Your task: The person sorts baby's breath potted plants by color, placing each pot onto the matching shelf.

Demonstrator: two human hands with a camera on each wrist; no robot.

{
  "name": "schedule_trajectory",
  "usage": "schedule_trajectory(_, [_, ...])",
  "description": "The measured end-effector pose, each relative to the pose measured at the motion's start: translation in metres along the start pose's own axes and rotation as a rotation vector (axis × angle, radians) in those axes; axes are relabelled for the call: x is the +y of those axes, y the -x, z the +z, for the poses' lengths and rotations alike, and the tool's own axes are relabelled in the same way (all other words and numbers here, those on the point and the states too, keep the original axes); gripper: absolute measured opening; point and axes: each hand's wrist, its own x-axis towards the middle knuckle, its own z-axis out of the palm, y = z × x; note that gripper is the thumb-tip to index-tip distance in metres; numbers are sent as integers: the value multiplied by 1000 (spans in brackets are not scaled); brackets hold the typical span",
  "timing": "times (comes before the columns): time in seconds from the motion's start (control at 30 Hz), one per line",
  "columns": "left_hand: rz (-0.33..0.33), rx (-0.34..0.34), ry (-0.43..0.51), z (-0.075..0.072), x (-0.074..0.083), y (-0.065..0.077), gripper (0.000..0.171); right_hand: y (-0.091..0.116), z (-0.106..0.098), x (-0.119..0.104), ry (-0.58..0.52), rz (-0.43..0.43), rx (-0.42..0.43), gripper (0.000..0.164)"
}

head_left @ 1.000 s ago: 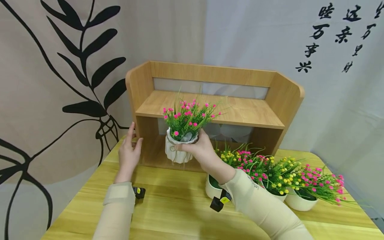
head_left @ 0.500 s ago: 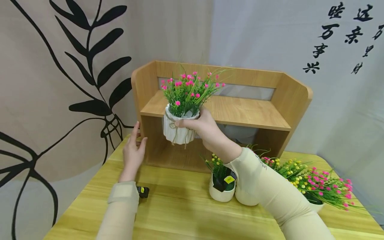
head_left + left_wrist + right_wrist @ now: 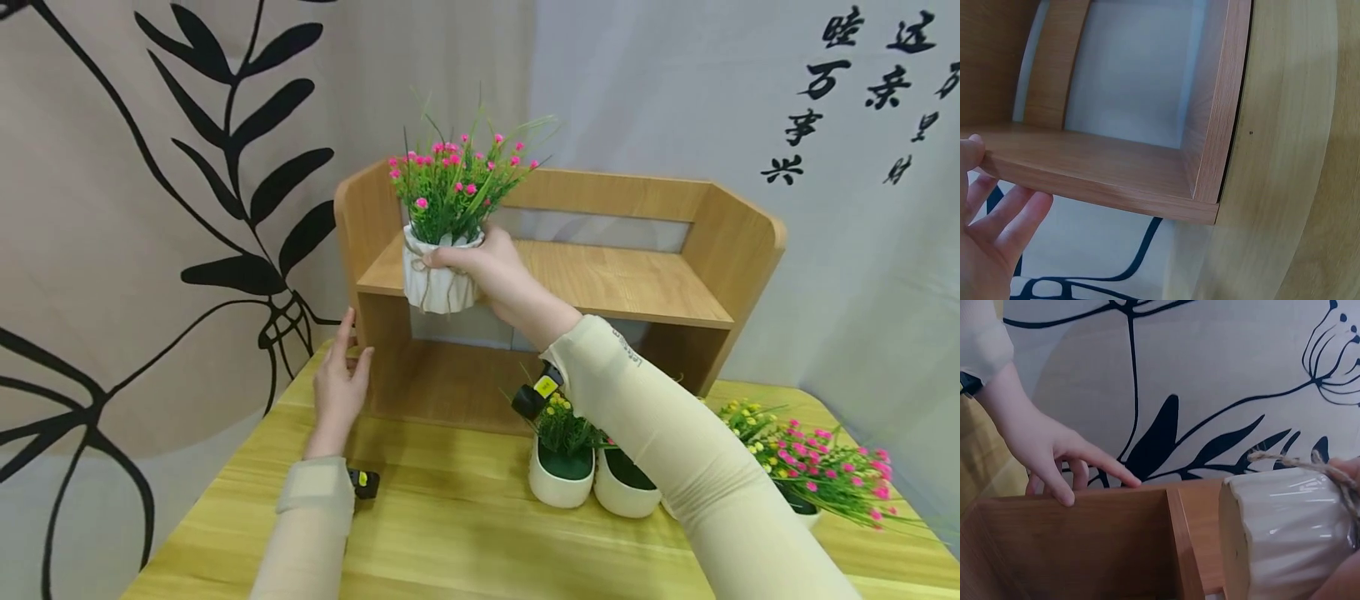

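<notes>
My right hand [image 3: 502, 271] grips a potted plant by its white ruffled pot [image 3: 435, 283]; twine is tied round the rim, and pink flowers [image 3: 457, 179] rise from it. In the head view the plant is held up in front of the shelf's upper board, toward the left end. The right wrist view has the pot [image 3: 1291, 531] tilted at the right, close to the wood. My left hand [image 3: 341, 387] holds the left side panel of the wooden desk shelf [image 3: 615, 279], thumb at the front edge and fingers [image 3: 1025, 219] along the outer face.
On the table [image 3: 442, 533], several white pots with artificial flowers stand in a row at the right, including a front pot [image 3: 562, 479] and a pink-flowered plant [image 3: 832, 467]. My right forearm [image 3: 690, 450] hides part of the row. A printed curtain hangs behind the shelf.
My right hand has lifted the potted plant from the lower compartment's height to the upper board's height. My left hand stays at the shelf's side; the head view has shifted slightly.
</notes>
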Motion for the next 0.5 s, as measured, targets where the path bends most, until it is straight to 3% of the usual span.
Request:
schedule_trajectory(0.23, [28, 13, 2, 1, -2, 1, 73, -18, 5, 6, -6, 13, 16, 69])
schedule_trajectory(0.5, [5, 2, -3, -2, 1, 2, 73, -32, 9, 14, 11, 14, 20, 70])
